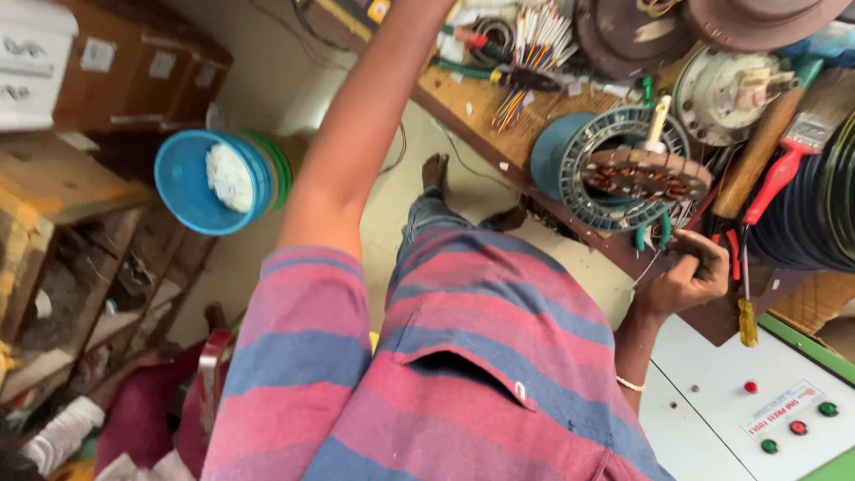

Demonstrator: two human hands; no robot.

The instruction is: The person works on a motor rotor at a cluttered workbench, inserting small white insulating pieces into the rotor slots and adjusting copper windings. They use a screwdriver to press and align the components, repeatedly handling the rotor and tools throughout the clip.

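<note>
My right hand (690,274) rests at the edge of the wooden workbench (481,107), fingers curled and pinching what looks like a thin pale wire (645,270). Just above it lie green-handled pliers (653,233) and a round brown motor core with copper windings (646,174), which sits on a blue-grey slotted ring (588,183). My left arm (356,142) stretches up past the top of the view, so its hand is out of sight. My striped pink and blue shirt (445,356) fills the bottom of the view.
A red-handled paintbrush (784,165), a yellow-handled screwdriver (746,316), coloured wire bundles (534,44) and metal motor covers (739,85) crowd the bench. A white panel with red and green buttons (784,414) is at bottom right. Blue bowls (200,183) and wooden shelves (71,232) stand left; another person (134,414) crouches there.
</note>
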